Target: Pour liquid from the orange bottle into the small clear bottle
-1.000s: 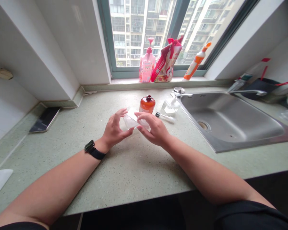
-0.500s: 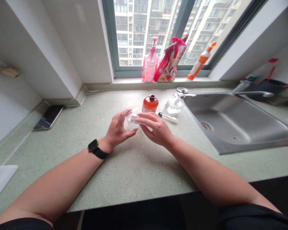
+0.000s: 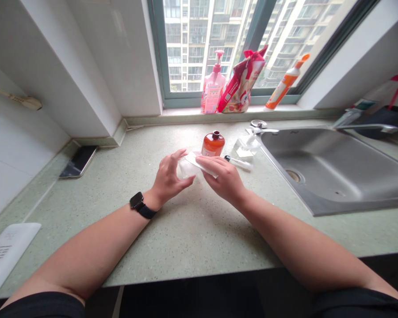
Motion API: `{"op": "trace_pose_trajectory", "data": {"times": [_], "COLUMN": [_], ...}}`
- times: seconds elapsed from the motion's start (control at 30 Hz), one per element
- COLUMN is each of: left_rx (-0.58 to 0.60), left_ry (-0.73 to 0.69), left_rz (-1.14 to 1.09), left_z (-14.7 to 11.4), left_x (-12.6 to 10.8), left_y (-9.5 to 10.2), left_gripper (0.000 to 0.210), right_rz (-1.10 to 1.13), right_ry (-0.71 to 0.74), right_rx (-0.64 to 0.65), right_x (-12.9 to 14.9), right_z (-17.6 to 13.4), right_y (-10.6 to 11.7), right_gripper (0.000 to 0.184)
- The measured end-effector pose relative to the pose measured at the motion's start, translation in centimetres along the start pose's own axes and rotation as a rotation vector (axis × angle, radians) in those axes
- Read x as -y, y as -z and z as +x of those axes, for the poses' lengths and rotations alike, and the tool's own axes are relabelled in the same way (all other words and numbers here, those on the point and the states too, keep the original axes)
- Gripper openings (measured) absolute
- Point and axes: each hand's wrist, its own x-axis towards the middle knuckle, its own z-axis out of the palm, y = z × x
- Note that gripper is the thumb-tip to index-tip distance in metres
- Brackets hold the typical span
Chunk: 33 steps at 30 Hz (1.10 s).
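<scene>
My left hand, with a dark watch on its wrist, curves its thumb and fingers around a clear, squarish container. My right hand is closed on a thin white sheet, perhaps a tissue, lying against the container's top. Its fingers hide part of both. Just behind the hands an amber bottle stands upright with its neck uncapped. Right of it lies a slim piece with a black end and a whitish shaft. Beside that is a clear block-like piece with a pump-like top.
A steel sink with a faucet is at the right. The sill holds a pink pump bottle, a red pouch and an orange-and-white bottle. A phone and a white board-like item lie at the left.
The white sheet has shifted right across the container and shows as a longer, flatter strip. More of the container is visible. The whole view has swung slightly left.
</scene>
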Motion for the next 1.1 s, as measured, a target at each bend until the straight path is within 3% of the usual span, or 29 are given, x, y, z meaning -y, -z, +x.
{"op": "trace_pose_trajectory", "data": {"times": [0.37,0.77,0.87,0.97,1.1], "left_rx": [-0.036,-0.119,-0.131,-0.151,-0.163], "left_ry": [0.042,0.138,0.135,0.136,0.129], "left_rz": [-0.021,-0.141,-0.149,-0.137,-0.127], "left_z": [0.1,0.5,0.6,0.6,0.6], "left_x": [0.4,1.9,2.3,2.7,2.7], "left_y": [-0.1,-0.3,-0.3,-0.5,-0.6], "left_gripper": [0.085,0.08,0.08,0.079,0.078], "right_rz": [0.088,0.183,0.283,0.388,0.518], "right_ry": [-0.094,0.044,-0.034,-0.208,-0.388], "right_rx": [-0.015,0.032,0.019,0.022,0.111], "right_x": [0.3,0.8,0.8,0.3,-0.2], "right_z": [0.0,0.2,0.6,1.0,1.4], "right_y": [-0.3,0.1,1.1,2.0,2.6], "right_gripper": [0.042,0.03,0.024,0.021,0.023]}}
